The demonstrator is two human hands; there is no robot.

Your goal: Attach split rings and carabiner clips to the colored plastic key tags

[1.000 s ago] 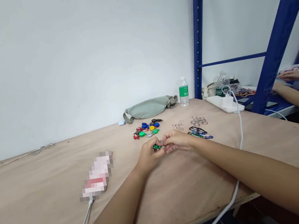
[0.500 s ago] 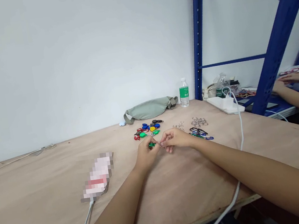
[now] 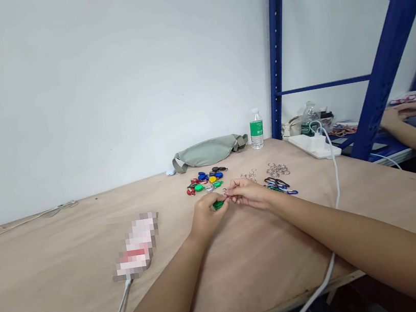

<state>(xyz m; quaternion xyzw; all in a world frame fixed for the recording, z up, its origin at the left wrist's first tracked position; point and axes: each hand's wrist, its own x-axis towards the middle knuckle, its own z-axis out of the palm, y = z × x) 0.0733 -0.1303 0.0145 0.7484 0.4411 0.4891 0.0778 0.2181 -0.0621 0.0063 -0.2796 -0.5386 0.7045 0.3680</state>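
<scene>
My left hand is closed on a green badge reel. Touching its fingertips, my right hand pinches a small metal ring at the reel's end. Beyond my hands lie several coloured reels, among them a yellow one and a green one. Two groups of metal rings, a smaller one and a larger one, rest behind my right hand. Next to them is a pile of coloured carabiners.
A grey-green pouch and a bottle stand by the wall. A power strip with a white cable is at the right. A blurred flat object lies left. Another person's hands are beyond the blue frame.
Both hands have shifted slightly to the right. The metal ring now stands up above my fingertips, and the green reel shows more between my left fingers.
</scene>
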